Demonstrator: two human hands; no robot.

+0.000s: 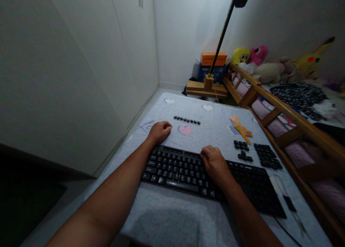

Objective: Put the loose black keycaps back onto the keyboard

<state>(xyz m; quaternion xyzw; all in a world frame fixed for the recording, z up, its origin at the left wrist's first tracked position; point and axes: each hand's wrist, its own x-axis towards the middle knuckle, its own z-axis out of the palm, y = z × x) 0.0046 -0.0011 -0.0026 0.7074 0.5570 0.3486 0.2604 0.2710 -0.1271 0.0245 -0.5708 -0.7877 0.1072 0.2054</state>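
Note:
A black keyboard (pixel 178 168) lies across the cloth-covered table; its right part shows no keycaps. My left hand (pixel 160 132) rests at the keyboard's upper left edge, fingers curled, and what they hold, if anything, is too small to name. My right hand (pixel 214 160) is over the keyboard's top edge near the middle, fingers pinched together, contents hidden. Beyond the keyboard stands a row of small black keycaps (pixel 187 120). Loose keycaps lie in groups at the right, one group (pixel 242 145) near the keyboard and a larger block (pixel 267 156) beside it.
A yellow-handled brush (pixel 242 132) lies on an orange cloth (pixel 246 131) at the right. A tool with a dark handle (pixel 289 203) and a cable (pixel 287 232) are near the right edge. A wooden bed rail (pixel 272 112) borders the table; a lamp stand (pixel 207 87) is behind.

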